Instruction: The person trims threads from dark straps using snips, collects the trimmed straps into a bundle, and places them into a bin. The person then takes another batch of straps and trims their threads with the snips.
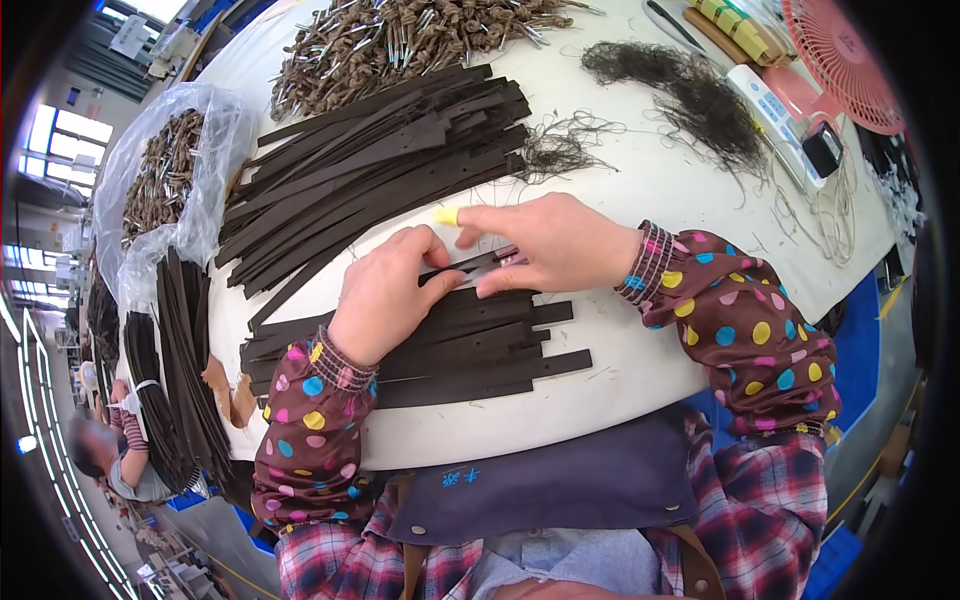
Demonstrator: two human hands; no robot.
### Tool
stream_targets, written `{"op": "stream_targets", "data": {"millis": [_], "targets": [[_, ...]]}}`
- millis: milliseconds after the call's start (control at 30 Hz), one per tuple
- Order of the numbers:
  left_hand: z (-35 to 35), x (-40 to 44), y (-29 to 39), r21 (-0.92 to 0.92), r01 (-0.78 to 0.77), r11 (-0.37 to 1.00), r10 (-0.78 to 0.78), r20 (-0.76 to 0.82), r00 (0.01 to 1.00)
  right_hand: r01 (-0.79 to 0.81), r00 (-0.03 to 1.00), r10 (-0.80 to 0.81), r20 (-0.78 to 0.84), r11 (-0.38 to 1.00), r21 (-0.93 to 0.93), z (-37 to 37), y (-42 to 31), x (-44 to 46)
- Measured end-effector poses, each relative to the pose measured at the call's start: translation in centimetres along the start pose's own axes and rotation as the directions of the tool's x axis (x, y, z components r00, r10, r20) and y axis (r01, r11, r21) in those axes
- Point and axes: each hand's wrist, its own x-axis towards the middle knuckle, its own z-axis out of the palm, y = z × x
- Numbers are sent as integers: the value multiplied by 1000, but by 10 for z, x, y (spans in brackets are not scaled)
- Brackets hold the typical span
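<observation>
My left hand [390,290] is closed, thumb and fingers pinching a dark brown strip [435,268] above the near pile. Close on its right, my right hand [560,240] is closed around what look like small thread snips [508,257], their metal part pointing toward the pinched strip. A yellow wrap [446,216] covers one right fingertip. Under both hands lies a near pile of flat dark strips [470,350], some with small holes at their ends. Fingers hide part of the strip and the tool.
Beyond my hands lies a bigger strip pile [380,160], with knotted brown cords [400,45] behind it. Thread scraps [690,95], a pink fan [845,60] and a power strip [775,115] are at right. A plastic bag [165,180] and bundled strips [185,370] are left. Another person [125,450] sits farther left.
</observation>
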Motion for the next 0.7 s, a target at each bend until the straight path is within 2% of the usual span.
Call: {"op": "stream_targets", "data": {"millis": [67, 133, 167, 267, 333, 400, 500, 600, 633, 700], "targets": [[-9, 2, 7, 41, 125, 991, -128, 103, 986, 30, 1000, -30, 2, 996, -86, -6, 4, 0], [-8, 1, 0, -24, 60, 998, -60, -9, 998, 9, 999, -16, -41, 988, -154, -15, 12, -2], [-8, 1, -5, -53, 23, 998, -27, -67, 997, -12, 995, 2, -96, 995, -100, -20, 14, -3], [-7, 5, -20, -29, -34, 999, 25, -269, 963, -70, 990, 53, -134, 989, -128, -30, 13, -7], [-11, 3, -9, -46, -33, 998, 19, -281, 960, -115, 982, 94, -165, 986, -123, -30, 12, -6], [-9, 1, 0, -22, -81, 996, 72, -274, 959, -165, 961, 127, -246, 976, -140, -25, 20, -7], [6, -2, 0, 66, -272, 960, 279, -190, 941, -239, 912, 184, -366, 965, -111, -27, 26, -6], [6, -4, 5, -39, -254, 966, 251, -76, 965, -174, 922, 137, -362, 982, -72, -24, 21, -8], [4, -2, 8, -183, -166, 969, 166, -13, 986, -151, 924, 127, -360, 988, -39, -22, 19, -9], [1, 7, 14, -225, -100, 969, 110, 29, 994, -105, 929, 108, -353, 994, 29, -19, 16, -9]]}}
